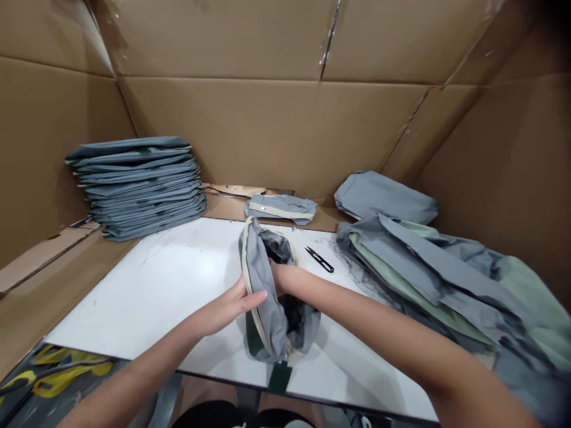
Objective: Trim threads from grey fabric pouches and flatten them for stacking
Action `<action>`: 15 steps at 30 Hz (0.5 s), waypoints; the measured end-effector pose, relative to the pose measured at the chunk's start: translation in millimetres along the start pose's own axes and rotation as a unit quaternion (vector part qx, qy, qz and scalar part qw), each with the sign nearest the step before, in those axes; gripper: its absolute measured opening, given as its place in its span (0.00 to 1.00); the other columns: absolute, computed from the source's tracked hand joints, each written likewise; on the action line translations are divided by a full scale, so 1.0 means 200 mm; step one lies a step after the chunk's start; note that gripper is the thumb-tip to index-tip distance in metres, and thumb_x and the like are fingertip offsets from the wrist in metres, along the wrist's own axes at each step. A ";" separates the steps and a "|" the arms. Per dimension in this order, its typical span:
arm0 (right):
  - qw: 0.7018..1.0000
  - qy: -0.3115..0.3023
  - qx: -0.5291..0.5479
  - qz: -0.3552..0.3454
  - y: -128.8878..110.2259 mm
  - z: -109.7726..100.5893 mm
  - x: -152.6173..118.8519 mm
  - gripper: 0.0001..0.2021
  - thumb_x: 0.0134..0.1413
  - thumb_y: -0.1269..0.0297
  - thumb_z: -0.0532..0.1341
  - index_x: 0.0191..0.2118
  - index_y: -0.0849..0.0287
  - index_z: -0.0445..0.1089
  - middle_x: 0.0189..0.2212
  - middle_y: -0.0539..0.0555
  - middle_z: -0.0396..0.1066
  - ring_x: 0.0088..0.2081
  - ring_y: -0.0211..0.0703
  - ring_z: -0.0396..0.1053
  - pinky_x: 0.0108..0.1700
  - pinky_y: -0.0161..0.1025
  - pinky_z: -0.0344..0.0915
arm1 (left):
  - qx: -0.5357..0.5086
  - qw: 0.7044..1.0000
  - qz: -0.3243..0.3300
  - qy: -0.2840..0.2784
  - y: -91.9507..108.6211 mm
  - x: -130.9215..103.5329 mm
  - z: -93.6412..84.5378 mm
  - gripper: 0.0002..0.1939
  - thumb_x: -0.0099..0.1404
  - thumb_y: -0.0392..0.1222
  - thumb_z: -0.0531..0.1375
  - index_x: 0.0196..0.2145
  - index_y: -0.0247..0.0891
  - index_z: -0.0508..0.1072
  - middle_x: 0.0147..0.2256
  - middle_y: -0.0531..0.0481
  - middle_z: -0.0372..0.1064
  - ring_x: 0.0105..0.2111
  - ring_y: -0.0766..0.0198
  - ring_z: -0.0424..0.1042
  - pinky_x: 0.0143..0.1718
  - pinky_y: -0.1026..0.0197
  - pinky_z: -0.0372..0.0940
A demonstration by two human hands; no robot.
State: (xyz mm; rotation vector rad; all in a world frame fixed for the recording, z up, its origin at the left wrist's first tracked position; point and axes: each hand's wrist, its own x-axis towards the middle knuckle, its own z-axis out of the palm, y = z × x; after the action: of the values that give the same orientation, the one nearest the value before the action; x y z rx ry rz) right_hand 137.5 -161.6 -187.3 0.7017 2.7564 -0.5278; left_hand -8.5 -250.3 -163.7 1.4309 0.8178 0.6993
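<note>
- Seemingly midway, our left hand (pixel 231 306) clamps a grey zippered cloth pouch (pixel 273 321).
- Right hand (pixel 283 279) inside, grip unclear.
- Blue-grey folded-cloth stack (pixel 143 190) seems done, grey-green cloth heap (pixel 410 261) left.

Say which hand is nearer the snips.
Right. The right hand is partly inside the pouch, left of the snips; the left hand is farther left, at the pouch's left side.

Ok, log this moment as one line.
left hand: holds grey pouch | right hand: inside pouch, partly hidden | black snips: on white table | folded stack: back left
</note>
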 end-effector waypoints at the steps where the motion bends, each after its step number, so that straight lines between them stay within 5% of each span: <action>1: 1.000 0.002 0.001 0.003 0.02 -0.02 -0.01 0.30 0.34 0.66 0.65 0.50 0.54 0.65 0.54 0.54 0.61 0.56 0.51 0.57 0.58 0.51 0.56 | 0.050 0.999 0.017 0.003 0.01 -0.03 -0.01 0.36 0.63 0.51 0.52 0.63 0.44 0.40 0.63 0.46 0.39 0.63 0.56 0.41 0.63 0.53 0.43; 3: 1.000 0.015 -0.001 0.014 0.05 -0.06 -0.04 0.23 0.41 0.62 0.60 0.48 0.57 0.67 0.52 0.55 0.63 0.56 0.48 0.57 0.59 0.48 0.55 | 0.187 0.981 0.031 0.044 -0.01 -0.10 -0.05 0.36 0.63 0.50 0.51 0.63 0.45 0.37 0.63 0.45 0.36 0.64 0.55 0.36 0.63 0.50 0.40; 6: 0.998 0.049 0.005 0.026 0.09 -0.14 -0.16 0.18 0.50 0.66 0.51 0.47 0.59 0.68 0.48 0.55 0.66 0.52 0.41 0.62 0.57 0.42 0.58 | 0.417 0.891 0.043 0.173 -0.14 -0.23 -0.14 0.36 0.62 0.48 0.54 0.62 0.44 0.40 0.63 0.41 0.34 0.63 0.48 0.36 0.61 0.41 0.42; 8: 0.991 0.122 0.019 0.048 0.11 -0.17 -0.30 0.20 0.52 0.70 0.46 0.47 0.57 0.67 0.48 0.53 0.67 0.50 0.35 0.64 0.57 0.38 0.58 | 0.500 0.809 0.089 0.296 -0.25 -0.29 -0.18 0.35 0.60 0.43 0.55 0.61 0.42 0.42 0.61 0.37 0.37 0.61 0.46 0.43 0.58 0.38 0.50; 9: 0.970 0.228 0.050 0.065 0.11 -0.16 -0.39 0.20 0.53 0.69 0.45 0.47 0.56 0.67 0.47 0.51 0.67 0.49 0.33 0.65 0.56 0.35 0.59 | 0.528 0.773 0.144 0.320 -0.31 -0.31 -0.18 0.37 0.59 0.40 0.58 0.60 0.44 0.42 0.60 0.37 0.39 0.61 0.46 0.45 0.57 0.38 0.52; 12: 0.857 0.472 0.086 0.187 0.12 0.01 -0.66 0.17 0.53 0.68 0.43 0.42 0.58 0.66 0.40 0.56 0.69 0.43 0.35 0.67 0.50 0.37 0.64 | 0.574 0.698 0.326 0.276 -0.41 -0.31 -0.11 0.38 0.52 0.26 0.60 0.54 0.53 0.49 0.61 0.47 0.39 0.61 0.49 0.47 0.58 0.33 0.47; 14: 0.795 0.554 0.066 0.240 0.11 0.21 -0.78 0.13 0.51 0.68 0.45 0.39 0.59 0.64 0.34 0.57 0.68 0.40 0.38 0.67 0.47 0.40 0.66 | 0.573 0.681 0.393 0.233 -0.40 -0.25 -0.04 0.36 0.49 0.21 0.60 0.50 0.52 0.55 0.62 0.51 0.35 0.61 0.50 0.46 0.58 0.31 0.44; 15: 0.786 0.573 0.044 0.227 0.10 0.32 -0.81 0.11 0.50 0.69 0.47 0.38 0.59 0.62 0.33 0.57 0.67 0.40 0.39 0.67 0.46 0.41 0.66 | 0.565 0.678 0.416 0.220 -0.39 -0.21 0.00 0.35 0.48 0.20 0.59 0.48 0.50 0.56 0.62 0.51 0.33 0.62 0.50 0.44 0.58 0.30 0.44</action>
State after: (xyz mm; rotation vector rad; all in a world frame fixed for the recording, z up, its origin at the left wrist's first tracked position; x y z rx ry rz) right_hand 294.2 -237.4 -198.1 2.2524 3.2988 -0.0794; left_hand -37.8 -287.2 -238.5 2.9500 1.0041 1.3846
